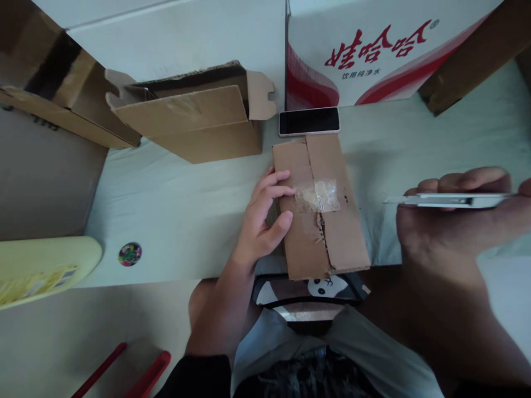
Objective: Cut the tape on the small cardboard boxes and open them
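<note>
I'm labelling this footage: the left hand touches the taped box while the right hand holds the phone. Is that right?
Not quite: the head view shows the right hand holding a cutter, not the phone. The left hand does touch the taped box.

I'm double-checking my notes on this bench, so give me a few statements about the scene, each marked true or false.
1. The left hand rests its fingertips on the taped cardboard box. True.
2. The right hand holds a pair of scissors. False: it holds a utility knife.
3. The smartphone lies between the taped cardboard box and the red-and-white carton. True.
4. The brown carton left of the smartphone is closed. False: its top is open, flaps spread.
5. The round multicoloured disc lies right of the taped cardboard box. False: it lies to the left.
</note>
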A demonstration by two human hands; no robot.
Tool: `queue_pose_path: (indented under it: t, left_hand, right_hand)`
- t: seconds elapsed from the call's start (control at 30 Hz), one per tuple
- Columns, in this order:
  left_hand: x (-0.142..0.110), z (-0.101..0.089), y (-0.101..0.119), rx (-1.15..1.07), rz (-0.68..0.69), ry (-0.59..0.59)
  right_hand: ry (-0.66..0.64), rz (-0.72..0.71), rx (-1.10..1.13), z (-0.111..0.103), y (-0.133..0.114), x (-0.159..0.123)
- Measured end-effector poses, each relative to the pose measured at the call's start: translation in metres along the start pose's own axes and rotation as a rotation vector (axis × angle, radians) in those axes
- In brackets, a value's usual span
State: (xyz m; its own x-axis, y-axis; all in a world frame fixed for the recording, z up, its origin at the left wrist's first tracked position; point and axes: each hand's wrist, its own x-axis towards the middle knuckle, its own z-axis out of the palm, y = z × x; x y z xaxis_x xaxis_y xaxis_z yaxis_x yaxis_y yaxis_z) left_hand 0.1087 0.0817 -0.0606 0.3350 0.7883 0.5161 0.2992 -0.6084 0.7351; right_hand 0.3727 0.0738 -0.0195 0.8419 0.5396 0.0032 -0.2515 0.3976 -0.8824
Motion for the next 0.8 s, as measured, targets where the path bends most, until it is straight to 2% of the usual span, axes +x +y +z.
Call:
queue_pose_path:
  t: [0.23,0.4,0.47,0.6,0.7,0.8]
  left_hand:
    - [0.000,-0.001,0.000,-0.007,0.009,-0.001]
    - [0.000,-0.002,-0.001,-0.005,0.011,-0.013]
    - [0.000,-0.002,0.000,0.005,0.015,-0.018]
    - [0.001,0.000,0.010,0.044,0.024,-0.030]
    - [0.000,0.006,0.021,0.086,0.041,-0.022]
    - [0.000,0.013,0.031,0.122,0.058,-0.017]
  right_hand:
    - [-0.126,0.037,-0.090,0.006,-0.003,-0.012]
    - [-0.500,-0.012,-0.021,0.005,-0.014,-0.032]
    - [-0.609,-0.007,-0.050,0.002,-0.018,-0.038]
    - [-0.656,0.048,-0.151,-0.002,-0.024,-0.045]
    - [-0.685,0.033,-0.173,-0.003,-0.028,-0.047]
    - [-0.727,0.077,-0.303,-0.006,-0.032,-0.049]
